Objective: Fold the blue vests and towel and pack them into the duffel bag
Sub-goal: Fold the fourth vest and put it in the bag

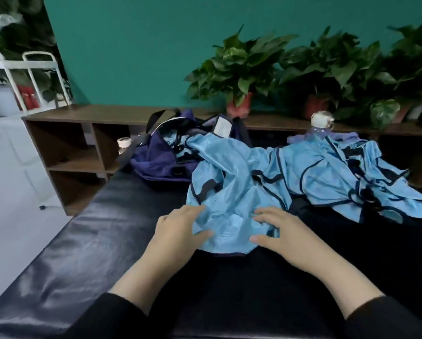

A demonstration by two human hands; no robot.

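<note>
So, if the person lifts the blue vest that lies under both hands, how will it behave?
Probably floppy: the blue vest lies crumpled in soft folds. Likely light and somewhat slippery, since its fabric looks thin and shiny. It may drag neighbouring vests, as they overlap.

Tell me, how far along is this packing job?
Barely begun. Nothing looks folded: the crumpled light-blue mesh vests sprawl over the black padded bench. In hand: left hand and right hand rest on the nearest vest's hem. Left: folding everything and loading the open purple duffel bag.
</note>
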